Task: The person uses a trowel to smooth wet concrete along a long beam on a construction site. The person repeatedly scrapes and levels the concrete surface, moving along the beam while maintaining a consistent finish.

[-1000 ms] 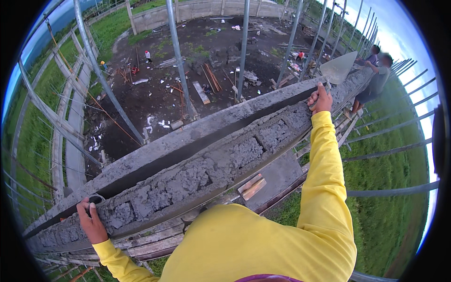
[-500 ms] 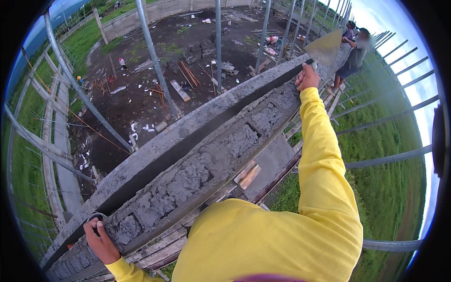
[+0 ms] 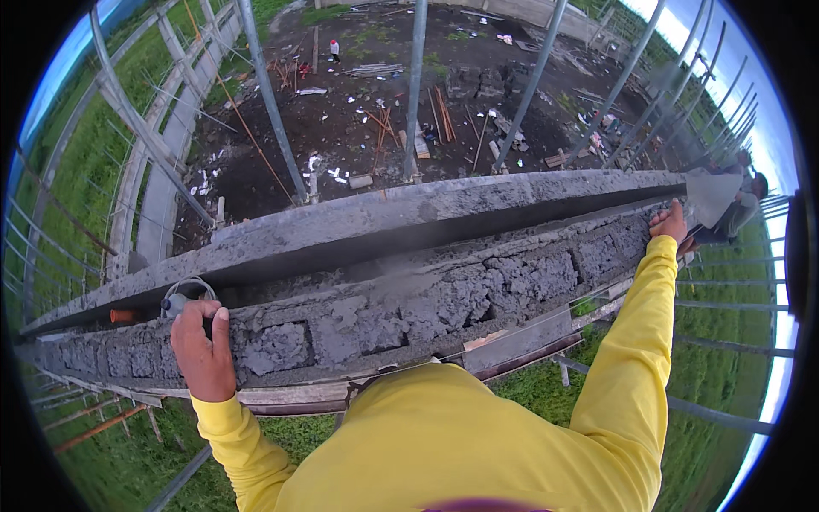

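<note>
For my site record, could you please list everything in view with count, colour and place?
Trowel: one, grey, far right
Looped item: one, grey, left
Mortar wall: one, grey, across middle
Concrete beam: one, grey, beyond wall
Tubular piece: one, orange, left
Poles: many, grey, beyond beam, right
Planks: several, grey, below wall
Bars: several, reddish, upper middle
Soil: one area, dark, beyond beam
Grass: patches, green, both sides
Distant person: at least one, white top, upper left
Co-worker: at least one, grey top, far right
Sleeves: two, yellow, lower half
Left fingers: several, bare, at looped item
Right fingers: several, bare, on trowel
</note>
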Tool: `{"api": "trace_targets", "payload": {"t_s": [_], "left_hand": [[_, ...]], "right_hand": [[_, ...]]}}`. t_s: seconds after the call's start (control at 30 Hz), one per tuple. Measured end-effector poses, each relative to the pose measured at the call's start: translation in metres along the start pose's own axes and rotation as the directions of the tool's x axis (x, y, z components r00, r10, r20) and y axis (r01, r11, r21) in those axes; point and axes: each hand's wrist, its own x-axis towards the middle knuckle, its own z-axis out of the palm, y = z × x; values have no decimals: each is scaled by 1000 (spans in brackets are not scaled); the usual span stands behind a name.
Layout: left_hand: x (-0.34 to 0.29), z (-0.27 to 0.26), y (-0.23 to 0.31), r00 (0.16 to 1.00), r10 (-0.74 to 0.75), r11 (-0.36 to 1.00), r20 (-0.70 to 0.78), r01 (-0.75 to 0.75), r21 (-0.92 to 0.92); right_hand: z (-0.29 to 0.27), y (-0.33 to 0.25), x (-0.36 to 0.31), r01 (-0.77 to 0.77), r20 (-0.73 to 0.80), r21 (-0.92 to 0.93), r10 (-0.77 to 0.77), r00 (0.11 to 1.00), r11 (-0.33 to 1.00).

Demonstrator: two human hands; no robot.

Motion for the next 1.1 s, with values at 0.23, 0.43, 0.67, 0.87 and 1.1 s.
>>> {"api": "trace_targets", "payload": {"t_s": [0.23, 0.43, 0.67, 0.87, 1.1], "left_hand": [[-1, -1, 1, 1000, -29, 999, -2, 29, 40], [-4, -1, -1, 999, -47, 998, -3, 47, 33], [0, 3, 2, 954, -38, 991, -297, -3, -134], [-4, -3, 0, 995, -43, 997, -88, 49, 67], [-6, -10, -3, 988, -138, 990, 63, 135, 48]], "right_hand": [[2, -3, 1, 48, 20, -203, -45, 999, 978], [7, -2, 0, 37, -48, -157, -45, 998, 987], [3, -1, 5, 41, -17, -205, -46, 999, 978], [3, 2, 10, 19, -38, -132, -24, 999, 991], [3, -1, 7, 32, -25, -179, -37, 999, 983]]}}
